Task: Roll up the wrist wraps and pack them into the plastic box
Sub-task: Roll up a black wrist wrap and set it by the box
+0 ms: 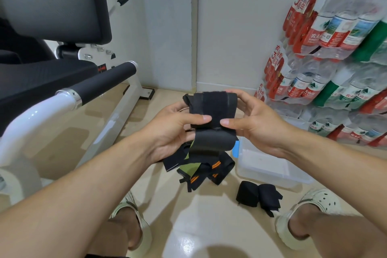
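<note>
the left thumb [206, 119] and right thumb [227, 122] press side by side onto the near face of a black wrist wrap [211, 109], their tips almost meeting, while the other fingers of each hand curl round behind its edges. so the left hand [178, 130] grips the wrap from its left side and the right hand [257, 123] grips it from the right, both held up in front of the person above the floor. the wrap hangs as a flat band, with a fuzzy strip along its upper part and a loose tail [213, 140] folding down below the thumbs. directly beneath it on the tiled floor [188, 226] lies a heap of unrolled wraps [201, 169] (black, with olive green and orange stripes showing). just right of the heap stands the clear plastic box [266, 165], open, with a blue clip on its near left edge. two rolled black wraps [258, 197] lie touching each other on the floor in front of the box, outside it. a weight bench [62, 81] stands to the left, shrink-wrapped packs of water bottles [335, 52] are stacked on the right, and pale clogs [310, 211] cover the person's feet.
</note>
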Available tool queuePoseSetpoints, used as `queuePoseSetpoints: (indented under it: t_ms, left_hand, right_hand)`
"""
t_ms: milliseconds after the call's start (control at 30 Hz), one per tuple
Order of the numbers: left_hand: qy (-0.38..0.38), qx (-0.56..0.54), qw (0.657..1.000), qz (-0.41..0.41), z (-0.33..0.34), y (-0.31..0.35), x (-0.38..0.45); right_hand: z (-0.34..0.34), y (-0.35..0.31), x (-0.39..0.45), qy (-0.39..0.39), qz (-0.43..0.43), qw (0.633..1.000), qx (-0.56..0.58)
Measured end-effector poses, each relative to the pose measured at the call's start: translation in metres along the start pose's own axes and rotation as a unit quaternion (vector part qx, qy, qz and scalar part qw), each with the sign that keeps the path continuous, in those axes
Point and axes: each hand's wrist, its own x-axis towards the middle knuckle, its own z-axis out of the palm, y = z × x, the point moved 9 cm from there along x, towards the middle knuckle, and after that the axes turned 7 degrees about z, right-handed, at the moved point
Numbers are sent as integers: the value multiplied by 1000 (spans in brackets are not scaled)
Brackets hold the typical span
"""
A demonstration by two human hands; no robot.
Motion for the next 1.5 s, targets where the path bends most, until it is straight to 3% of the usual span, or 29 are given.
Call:
queuePoseSetpoints:
  t_ms: [233,467,667,833,1000,1233,1367,1500]
  left_hand:
    - [31,70,994,79,-11,10,5]
    - [34,140,978,150,-9,18,1]
    - [8,177,966,189,2,21,-2]
    - [1,166,974,154,4,15,-2]
    - [24,82,995,54,-3,-1,1]
    - [21,32,998,-54,-1,-16,-4]
    - [32,24,998,-55,-4,-16,-2]
    - [31,11,999,-11,-3,-7,1]
  right_hand:
    - [15,6,-3,-79,77,991,81]
    - [17,24,-2,-77,140,982,105]
    - [16,22,-4,-82,138,981,112]
    - [5,19,-1,-32,115,986,118]
    - [-3,17,3,7,90,991,101]
    - [-1,10,3,2,31,999,4]
    - [2,14,3,-10,31,999,-16]
    - [3,17,4,-27,66,997,40]
